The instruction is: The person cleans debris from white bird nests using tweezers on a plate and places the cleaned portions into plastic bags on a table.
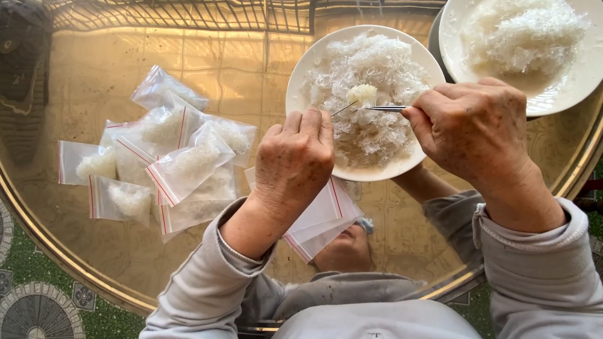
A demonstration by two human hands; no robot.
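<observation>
At frame centre, metal tweezers [384,108] are pinched in the right hand [468,129] fingers; the left hand [295,160] fingers are curled shut beside a white clump [362,94] over the plate [301,81].

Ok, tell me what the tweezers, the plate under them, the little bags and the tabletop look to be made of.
Tweezers: thin, shiny grey, apparently metal.
Plate: glossy white with a smooth rim, likely ceramic, possibly melamine.
Bags: clear, crinkled film with red seal strips, evidently soft plastic.
Tabletop: mirror-like, reflecting the person and a grille above, so probably glass, with a gold-coloured, seemingly metal edge.
</observation>
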